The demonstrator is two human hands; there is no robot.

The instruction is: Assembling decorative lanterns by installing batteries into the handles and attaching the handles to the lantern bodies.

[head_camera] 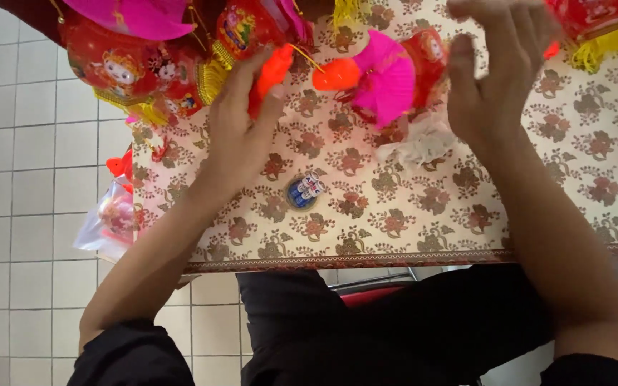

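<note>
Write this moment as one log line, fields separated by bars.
left hand: grips orange handle | right hand: raised, open, empty | pink paper lantern: on floral tablecloth

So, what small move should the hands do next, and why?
Probably bring the right hand down onto the pink paper fan piece. The left hand already pinches an orange plastic piece, while the right is open above the table, holding nothing.

Orange handle [270, 75], pink fan [388, 78], floral tablecloth [395, 214].
</note>
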